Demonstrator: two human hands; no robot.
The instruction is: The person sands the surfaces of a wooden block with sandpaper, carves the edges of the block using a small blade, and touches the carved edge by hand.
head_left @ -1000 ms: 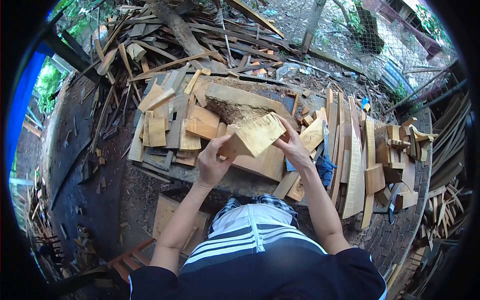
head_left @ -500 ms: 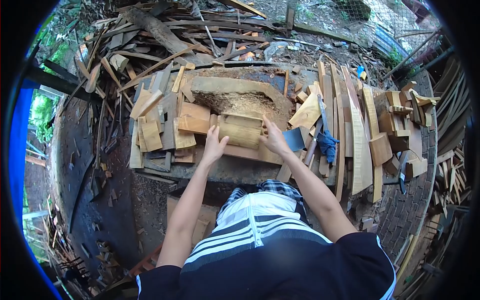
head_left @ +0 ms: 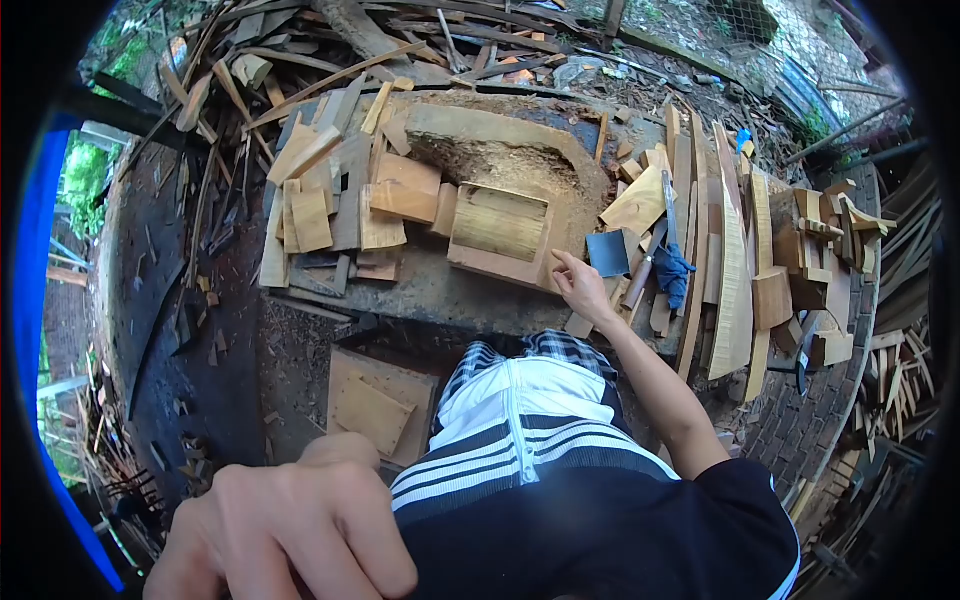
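Yellowish in the head view, a wooden block [head_left: 500, 222] rests on a wooden base [head_left: 494, 264] near the bench's [head_left: 425, 287] front edge. The right forearm [head_left: 655, 385] reaches forward, the right hand [head_left: 582, 284] loosely spread beside the base's right end, index finger extended. Near the camera, the left hand [head_left: 290, 520] curls, knuckles up; I cannot tell whether it pinches anything.

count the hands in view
2: the left hand, large at the lower left; the right hand, by the right end of the wooden block.
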